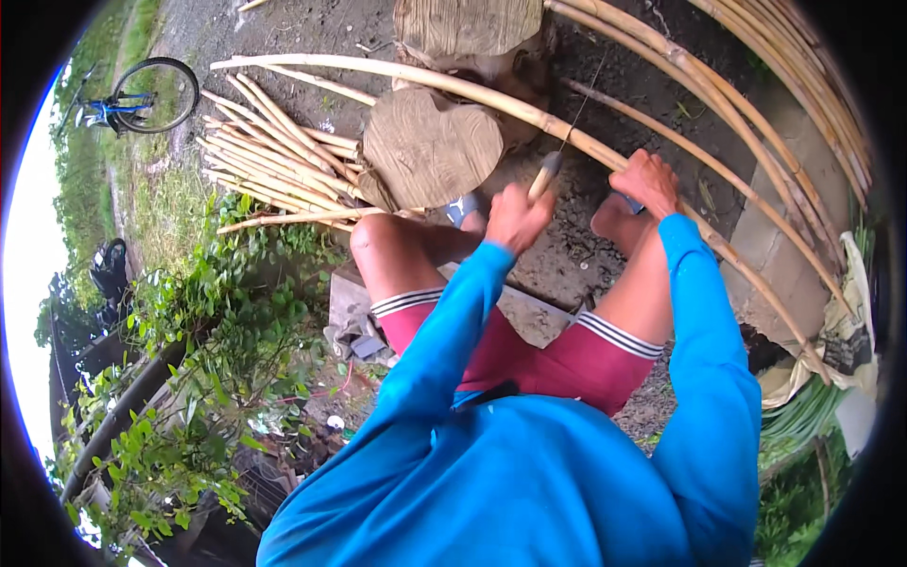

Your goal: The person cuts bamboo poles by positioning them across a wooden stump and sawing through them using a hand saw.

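My left hand (520,217) is closed around the pale handle of a long knife (545,177). Its thin dark blade appears edge-on and crosses a long, light-brown cane pole (453,87); I cannot tell whether it touches. Farther right, my right hand (649,182) grips the same pole, its fingers wrapped round it. The pole slants from the upper left down to the lower right and passes over the far side of a cut wooden stump (430,151).
Cut cane pieces (283,146) lie piled left of the stump. Another log (468,26) stands beyond. Long canes (746,123) curve along the right, near concrete blocks (789,213). A bicycle (156,94) is at far left. Leafy vines (217,340) spread at lower left; green strands (803,416) lie lower right.
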`<state>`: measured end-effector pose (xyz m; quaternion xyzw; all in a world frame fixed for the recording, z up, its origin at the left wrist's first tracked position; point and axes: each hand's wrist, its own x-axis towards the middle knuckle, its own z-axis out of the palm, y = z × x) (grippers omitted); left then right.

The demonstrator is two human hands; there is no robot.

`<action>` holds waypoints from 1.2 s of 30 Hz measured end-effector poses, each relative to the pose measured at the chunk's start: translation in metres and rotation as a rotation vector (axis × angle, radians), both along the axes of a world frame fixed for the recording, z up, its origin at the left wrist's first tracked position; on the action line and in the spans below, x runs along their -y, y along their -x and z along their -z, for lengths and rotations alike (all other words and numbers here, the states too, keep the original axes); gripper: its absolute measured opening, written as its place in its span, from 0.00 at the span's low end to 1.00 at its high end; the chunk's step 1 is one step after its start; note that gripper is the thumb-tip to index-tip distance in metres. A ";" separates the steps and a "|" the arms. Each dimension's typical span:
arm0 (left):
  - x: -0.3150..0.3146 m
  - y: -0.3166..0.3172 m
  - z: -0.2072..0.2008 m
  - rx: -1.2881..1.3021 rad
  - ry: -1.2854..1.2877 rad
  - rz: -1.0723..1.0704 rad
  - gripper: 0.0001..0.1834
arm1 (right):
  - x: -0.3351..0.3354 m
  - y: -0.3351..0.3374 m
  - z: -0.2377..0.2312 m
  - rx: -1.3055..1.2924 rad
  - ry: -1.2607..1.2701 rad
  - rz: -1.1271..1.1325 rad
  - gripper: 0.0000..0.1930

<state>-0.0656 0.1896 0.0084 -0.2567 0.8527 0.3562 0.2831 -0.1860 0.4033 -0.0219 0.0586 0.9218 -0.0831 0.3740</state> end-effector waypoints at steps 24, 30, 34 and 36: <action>0.034 -0.086 -0.027 0.060 -0.109 -0.056 0.16 | -0.006 0.019 0.004 0.021 0.059 -0.046 0.28; 0.031 -0.105 -0.046 -0.055 -0.125 -0.070 0.15 | -0.002 0.003 0.025 0.031 0.023 -0.089 0.27; 0.028 -0.084 -0.078 -0.007 -0.189 -0.060 0.18 | -0.013 0.004 0.009 0.060 0.070 -0.041 0.27; 0.026 -0.074 -0.082 0.004 -0.214 -0.030 0.19 | -0.012 -0.001 0.008 0.018 0.034 -0.048 0.27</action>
